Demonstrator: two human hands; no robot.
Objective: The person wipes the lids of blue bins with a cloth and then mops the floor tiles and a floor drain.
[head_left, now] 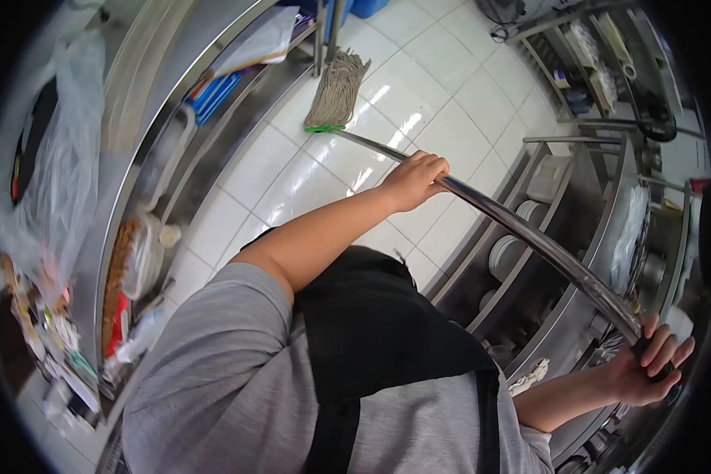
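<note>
A mop with a metal handle (521,229) runs slantwise across the view. My left hand (416,182) is wrapped round the lower part of the handle, near the middle of the view. At the lower right, my right hand (653,365) grips the dark upper end. The grey string mop head (338,88), with its green clamp (325,128), lies on the white tiled floor (442,130) beside the left metal shelving. Bright reflections show on the tiles around it.
Along the left runs a steel counter (126,150) with plastic bags on top and containers on its lower shelf. At the right stands steel shelving (581,178) holding stacked plates (507,257). A rack with goods (565,79) is at the upper right.
</note>
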